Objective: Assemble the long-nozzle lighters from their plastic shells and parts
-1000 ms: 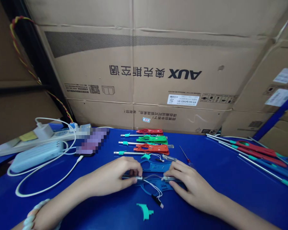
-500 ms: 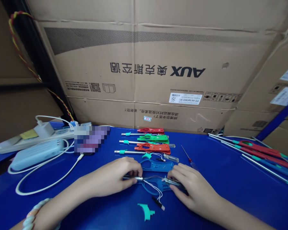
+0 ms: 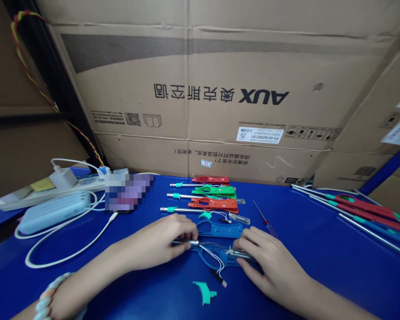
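My left hand (image 3: pixel 160 244) is closed in a pinch on the metal tube (image 3: pixel 186 242) of a half-built blue lighter. My right hand (image 3: pixel 270 262) presses its fingers on the other end of the blue shell (image 3: pixel 216 257), over a small metal part. White and dark wires (image 3: pixel 215 266) trail from the shell toward me. A second blue shell half (image 3: pixel 220 229) lies just beyond. A loose teal trigger (image 3: pixel 205 291) lies on the blue table (image 3: pixel 320 249) in front of my hands.
Three finished lighters lie in a row behind: red (image 3: pixel 210 180), green (image 3: pixel 215 191), orange-red (image 3: pixel 213 204). A small screwdriver (image 3: pixel 265 220) lies right of them. More long lighters (image 3: pixel 360 211) at the far right. Power strip (image 3: pixel 46 189), power bank (image 3: pixel 53 212) and white cable at left. A large cardboard box (image 3: pixel 220 98) stands behind.
Both hands stay on the blue lighter; only the view has shifted slightly. My right fingers have crept a little along the shell.
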`<control>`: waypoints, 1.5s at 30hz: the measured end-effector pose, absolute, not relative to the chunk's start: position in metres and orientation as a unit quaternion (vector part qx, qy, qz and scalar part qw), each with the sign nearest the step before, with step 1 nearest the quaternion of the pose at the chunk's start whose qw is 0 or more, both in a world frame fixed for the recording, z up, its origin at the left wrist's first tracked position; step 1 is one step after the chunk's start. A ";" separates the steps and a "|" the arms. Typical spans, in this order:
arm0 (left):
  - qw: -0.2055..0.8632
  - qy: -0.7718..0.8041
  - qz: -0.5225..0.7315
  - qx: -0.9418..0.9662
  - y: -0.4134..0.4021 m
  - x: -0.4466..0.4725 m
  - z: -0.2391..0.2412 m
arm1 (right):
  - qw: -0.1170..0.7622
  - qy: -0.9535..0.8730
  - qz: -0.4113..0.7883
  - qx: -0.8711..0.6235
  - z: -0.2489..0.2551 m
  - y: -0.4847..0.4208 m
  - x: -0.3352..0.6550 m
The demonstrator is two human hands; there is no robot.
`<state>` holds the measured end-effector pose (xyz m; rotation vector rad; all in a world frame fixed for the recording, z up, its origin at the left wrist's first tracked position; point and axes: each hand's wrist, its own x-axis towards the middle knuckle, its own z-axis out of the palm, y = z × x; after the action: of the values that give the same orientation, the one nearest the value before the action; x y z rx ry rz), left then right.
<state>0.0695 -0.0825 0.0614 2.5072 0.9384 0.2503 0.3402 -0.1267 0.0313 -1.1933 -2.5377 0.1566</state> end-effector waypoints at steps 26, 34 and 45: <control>0.210 0.324 0.108 0.916 -0.083 0.070 0.057 | 0.163 -0.888 0.072 -0.425 0.026 -0.125 0.342; 0.192 0.318 0.086 0.924 -0.085 0.069 0.058 | 0.170 -0.895 0.042 -0.411 0.029 -0.124 0.342; 0.121 0.314 0.066 0.939 -0.088 0.074 0.057 | 0.142 -0.900 0.061 -0.407 0.029 -0.122 0.344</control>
<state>0.0745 -0.0876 0.0565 2.7433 0.9159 0.1924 0.3437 -0.1224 0.0287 -1.1745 -2.5984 0.1748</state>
